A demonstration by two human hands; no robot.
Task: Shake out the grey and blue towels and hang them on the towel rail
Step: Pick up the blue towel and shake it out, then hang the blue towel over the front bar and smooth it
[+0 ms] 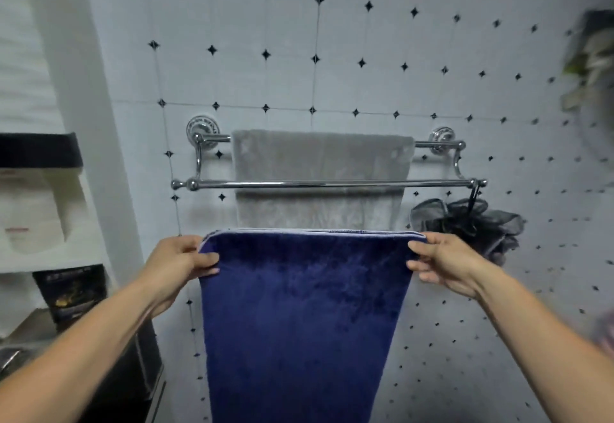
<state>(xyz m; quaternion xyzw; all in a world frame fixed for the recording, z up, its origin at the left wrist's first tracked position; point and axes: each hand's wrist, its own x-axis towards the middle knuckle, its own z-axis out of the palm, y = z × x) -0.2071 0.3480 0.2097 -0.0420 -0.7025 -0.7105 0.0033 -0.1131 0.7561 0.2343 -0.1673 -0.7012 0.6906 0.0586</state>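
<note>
Grey towel (pixel 320 165) draped over back bar of chrome towel rail (pixel 329 184). Blue towel (pixel 299 316) hangs below it, unhung.

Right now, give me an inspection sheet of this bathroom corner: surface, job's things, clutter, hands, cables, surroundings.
Surface: white tiled wall with black diamond insets.
Job's things: grey terry towel draped over the back bar of the chrome double towel rail; front bar bare; dark blue plush towel held below it, not yet hung.
Clutter: black mesh bath sponge hanging from the rail's right end.
Hands: left hand and right hand each have a grip on a top corner of the blue towel.
Cables: nothing seen.
Surroundings: shelves with white packages at left; blurred items at far right.
</note>
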